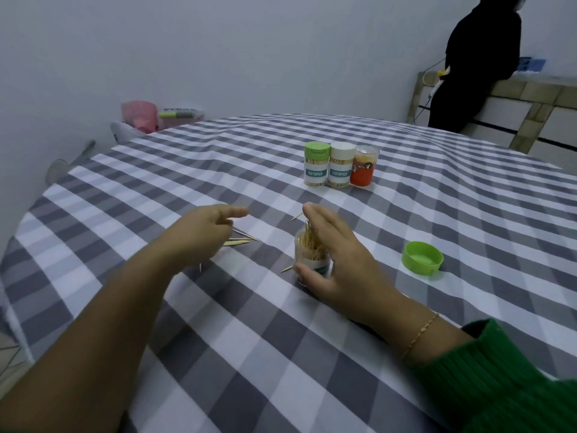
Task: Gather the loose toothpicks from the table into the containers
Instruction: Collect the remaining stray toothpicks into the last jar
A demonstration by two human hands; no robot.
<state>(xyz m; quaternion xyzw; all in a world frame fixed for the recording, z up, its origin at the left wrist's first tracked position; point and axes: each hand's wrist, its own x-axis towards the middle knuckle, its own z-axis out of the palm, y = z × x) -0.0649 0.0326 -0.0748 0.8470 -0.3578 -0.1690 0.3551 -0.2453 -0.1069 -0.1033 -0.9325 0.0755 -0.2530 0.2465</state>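
Observation:
An open clear toothpick container (309, 250), packed with upright toothpicks, stands on the checked tablecloth (218, 323). My right hand (343, 260) holds it from the right, thumb round its base and fingers stretched up past the toothpick tips. My left hand (199, 232) hovers, blurred, with relaxed fingers just above a small bunch of loose toothpicks (240, 241) and holds nothing I can see. Single toothpicks lie behind the container (296, 216), at its left foot (285, 269) and under my left wrist (200, 267).
The container's green lid (422, 257) lies upside down to the right. Farther back stand a green-lidded container (316, 165), a white-lidded one (341, 165) and an orange one (363, 167). Pink items (140, 115) sit beyond the table's far left edge. A person (474, 64) stands back right.

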